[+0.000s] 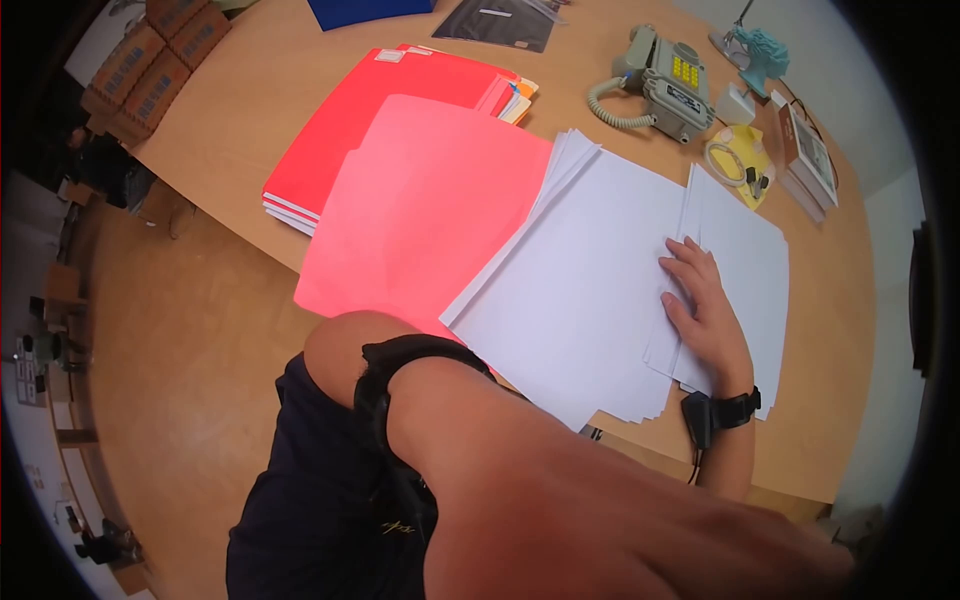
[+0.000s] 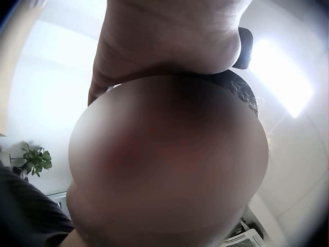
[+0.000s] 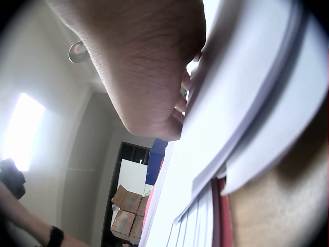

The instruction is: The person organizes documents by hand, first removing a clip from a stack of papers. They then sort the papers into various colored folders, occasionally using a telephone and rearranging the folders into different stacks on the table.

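My right hand (image 1: pixel 705 310) rests palm down on white paper sheets (image 1: pixel 610 270), its fingers loosely spread. In the right wrist view the heel of that hand (image 3: pixel 154 87) lies against the edges of the stacked sheets. A second spread of white sheets (image 1: pixel 755 270) lies partly under it on the right. My left hand (image 1: pixel 640 510) is raised close to the head camera, large and blurred, with its fingers out of sight there. In the left wrist view the left hand (image 2: pixel 169 36) is up against the head, and what it may hold cannot be told. A pink folder (image 1: pixel 430 200) lies left of the sheets.
Red folders (image 1: pixel 380 120) are stacked behind the pink one. A grey telephone (image 1: pixel 670 85), a yellow item (image 1: pixel 740 160), a small teal fan (image 1: pixel 760 50) and a framed box (image 1: pixel 805 150) stand at the back right. Cardboard boxes (image 1: pixel 155 80) are beyond the table's left edge.
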`<action>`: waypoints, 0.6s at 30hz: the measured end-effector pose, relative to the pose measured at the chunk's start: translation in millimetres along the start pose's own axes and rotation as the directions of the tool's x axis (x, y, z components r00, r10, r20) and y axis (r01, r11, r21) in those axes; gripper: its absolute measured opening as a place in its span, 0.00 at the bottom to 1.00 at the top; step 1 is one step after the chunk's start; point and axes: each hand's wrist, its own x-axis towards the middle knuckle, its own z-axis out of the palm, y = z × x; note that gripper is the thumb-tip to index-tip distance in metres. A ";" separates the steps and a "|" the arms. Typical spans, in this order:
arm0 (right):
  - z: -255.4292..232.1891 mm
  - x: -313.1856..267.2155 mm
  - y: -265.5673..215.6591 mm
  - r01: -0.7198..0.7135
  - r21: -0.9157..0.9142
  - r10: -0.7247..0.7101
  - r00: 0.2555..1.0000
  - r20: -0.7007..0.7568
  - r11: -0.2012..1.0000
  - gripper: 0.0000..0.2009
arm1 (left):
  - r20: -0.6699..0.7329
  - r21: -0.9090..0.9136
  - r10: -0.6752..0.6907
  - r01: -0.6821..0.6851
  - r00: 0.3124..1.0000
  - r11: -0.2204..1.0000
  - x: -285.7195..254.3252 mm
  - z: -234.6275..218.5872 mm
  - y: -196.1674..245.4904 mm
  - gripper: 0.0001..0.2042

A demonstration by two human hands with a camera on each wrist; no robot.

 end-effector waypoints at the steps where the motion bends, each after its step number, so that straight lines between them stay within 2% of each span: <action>1: -0.1 0.8 0.4 0.004 -0.001 -0.004 1.000 -0.004 1.000 0.19 | 0.002 0.011 0.000 0.000 1.000 1.000 2.3 9.7 0.2 0.21; 6: -1.4 1.5 0.4 0.002 -0.006 -0.002 1.000 -0.001 1.000 0.20 | -0.007 0.049 -0.005 0.006 1.000 0.999 -4.1 12.1 -0.8 0.21; 10: 1.0 1.5 -0.2 -0.020 -0.001 0.020 1.000 0.012 1.000 0.20 | -0.058 0.075 -0.039 0.043 0.998 0.996 22.2 42.0 -6.4 0.21; 18: 2.6 1.3 1.9 -0.010 -0.020 0.011 1.000 0.010 1.000 0.20 | -0.098 0.149 -0.082 0.096 0.992 0.984 36.4 39.3 -15.3 0.21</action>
